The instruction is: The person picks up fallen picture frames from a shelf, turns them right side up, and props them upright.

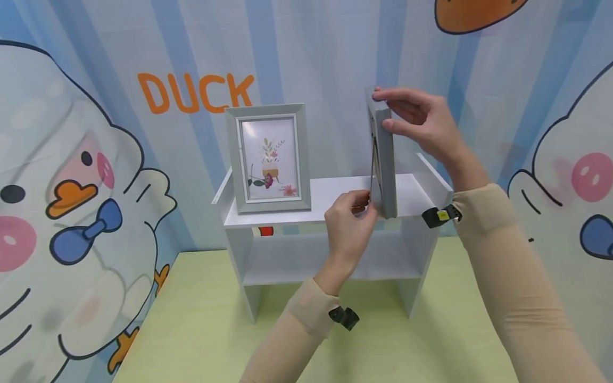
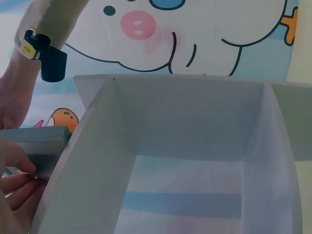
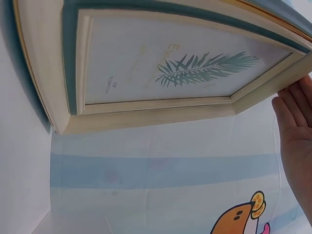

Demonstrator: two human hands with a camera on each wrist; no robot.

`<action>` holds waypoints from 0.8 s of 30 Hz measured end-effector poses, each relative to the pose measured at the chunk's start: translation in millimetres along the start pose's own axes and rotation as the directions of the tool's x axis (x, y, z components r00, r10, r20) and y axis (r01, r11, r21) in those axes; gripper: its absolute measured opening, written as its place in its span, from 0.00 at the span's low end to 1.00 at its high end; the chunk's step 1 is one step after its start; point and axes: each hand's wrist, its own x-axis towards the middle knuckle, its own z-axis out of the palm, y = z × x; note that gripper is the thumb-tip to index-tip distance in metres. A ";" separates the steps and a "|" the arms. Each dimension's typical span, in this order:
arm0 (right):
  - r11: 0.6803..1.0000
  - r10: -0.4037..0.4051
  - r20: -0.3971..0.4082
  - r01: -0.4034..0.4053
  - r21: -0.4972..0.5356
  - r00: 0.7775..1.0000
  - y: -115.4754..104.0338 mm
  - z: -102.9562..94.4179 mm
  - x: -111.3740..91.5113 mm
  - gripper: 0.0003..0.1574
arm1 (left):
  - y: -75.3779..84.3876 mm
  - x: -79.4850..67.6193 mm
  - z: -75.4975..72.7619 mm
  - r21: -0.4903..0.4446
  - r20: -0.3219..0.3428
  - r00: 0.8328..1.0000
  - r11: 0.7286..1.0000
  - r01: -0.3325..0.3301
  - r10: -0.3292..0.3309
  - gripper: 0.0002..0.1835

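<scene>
A grey-sided picture frame stands upright, turned edge-on, at the right part of the white shelf's top. The right wrist view shows its front, a green palm-leaf print inside a pale moulding. My right hand holds its upper corner, index finger on the top and thumb on the side edge. Low down, my left hand pinches the near bottom corner by the frame's back and its stand. In the left wrist view, the left fingers wrap the frame's corner.
The white two-tier shelf stands on a pale yellow-green surface, with raised side panels at its top. A second picture frame, with a flower print, leans back on the left half. A duck-patterned curtain hangs close behind.
</scene>
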 end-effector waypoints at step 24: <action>0.999 -0.013 0.069 0.010 0.044 0.998 4.1 10.5 5.1 0.25 | -12.3 13.6 -37.3 0.243 -0.008 0.997 0.967 -0.076 0.081 0.08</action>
